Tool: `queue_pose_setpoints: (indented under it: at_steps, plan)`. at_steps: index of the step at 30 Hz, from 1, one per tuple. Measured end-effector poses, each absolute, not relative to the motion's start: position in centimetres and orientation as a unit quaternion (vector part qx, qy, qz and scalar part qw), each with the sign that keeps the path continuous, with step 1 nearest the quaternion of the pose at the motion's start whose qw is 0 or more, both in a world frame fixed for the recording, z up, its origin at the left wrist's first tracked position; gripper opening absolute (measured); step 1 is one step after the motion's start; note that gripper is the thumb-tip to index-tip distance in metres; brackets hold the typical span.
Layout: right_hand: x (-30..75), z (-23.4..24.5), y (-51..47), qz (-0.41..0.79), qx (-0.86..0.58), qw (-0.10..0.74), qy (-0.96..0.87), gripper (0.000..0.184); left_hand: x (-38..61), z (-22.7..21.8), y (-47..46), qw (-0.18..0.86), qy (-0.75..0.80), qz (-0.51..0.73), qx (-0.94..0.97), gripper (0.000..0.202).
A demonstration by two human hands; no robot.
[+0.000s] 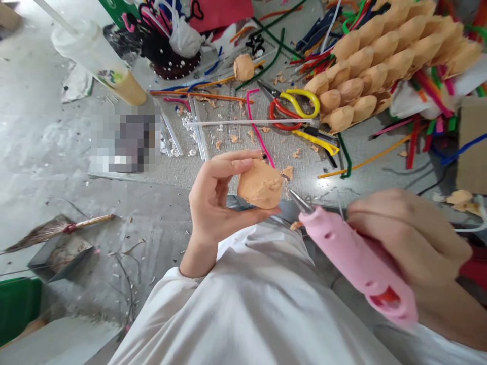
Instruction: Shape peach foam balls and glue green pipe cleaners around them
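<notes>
The right hand [407,233] clasped a pink hot-glue gun [350,253], its nozzle [301,201] near the tan egg-carton piece [259,183] pinched in the left hand [211,200]. Beyond that left grip, a clear tumbler [93,53] (a straw [57,13] stuck in it) held some tan drink [131,92].

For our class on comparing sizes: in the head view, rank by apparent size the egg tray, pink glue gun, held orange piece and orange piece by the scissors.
Egg tray
Pink glue gun
Held orange piece
Orange piece by the scissors
Nearness may enlarge the held piece.
</notes>
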State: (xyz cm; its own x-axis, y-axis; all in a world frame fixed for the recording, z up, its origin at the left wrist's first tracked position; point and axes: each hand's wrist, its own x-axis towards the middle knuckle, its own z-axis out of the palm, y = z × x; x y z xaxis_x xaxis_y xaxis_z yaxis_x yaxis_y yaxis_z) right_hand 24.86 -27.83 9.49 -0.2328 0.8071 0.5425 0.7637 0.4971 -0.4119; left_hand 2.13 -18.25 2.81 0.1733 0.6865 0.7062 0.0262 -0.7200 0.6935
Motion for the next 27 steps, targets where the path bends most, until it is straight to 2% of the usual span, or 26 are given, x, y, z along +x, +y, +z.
queue_pose_setpoints:
  at_steps: [3, 6, 10, 12, 15, 17, 20, 25, 27]
  plan:
    - [25.1, 9.6, -27.7, 0.053, -0.499, 0.377, -0.778, 0.020, 2.4, 2.8, -18.3, 0.276, 0.255, 0.596, 0.710, 0.064]
    - [25.2, 9.6, -27.3, 0.095, -0.452, 0.368, -0.807, 0.011, 2.4, 2.5, -17.9, 0.257, 0.230, 0.615, 0.709, 0.067]
    - [25.0, 9.4, -26.8, 0.100, -0.433, 0.414, -0.795, 0.021, 2.4, 2.2, -17.4, 0.225, 0.160, 0.645, 0.713, 0.082]
    - [25.1, 9.4, -26.7, 0.089, -0.449, 0.436, -0.775, 0.024, 2.5, 2.4, -17.7, 0.225, 0.165, 0.653, 0.703, 0.080]
    - [25.6, 9.4, -26.6, 0.108, -0.396, 0.358, -0.839, 0.020, 2.8, 3.0, -18.4, 0.244, 0.211, 0.660, 0.678, 0.067]
    - [25.8, 9.4, -26.7, 0.092, -0.403, 0.356, -0.838, 0.022, 2.9, 3.2, -18.7, 0.243, 0.211, 0.670, 0.669, 0.066]
    - [25.7, 9.3, -27.0, 0.082, -0.424, 0.377, -0.819, 0.023, 2.8, 3.1, -18.6, 0.246, 0.189, 0.666, 0.678, 0.072]
    - [26.0, 8.9, -27.2, 0.115, -0.435, 0.354, -0.820, 0.025, 2.2, 2.7, -17.9, 0.253, 0.134, 0.657, 0.697, 0.087]
    - [26.2, 8.8, -27.2, 0.105, -0.450, 0.379, -0.801, 0.028, 2.1, 2.6, -17.7, 0.238, 0.110, 0.656, 0.707, 0.094]
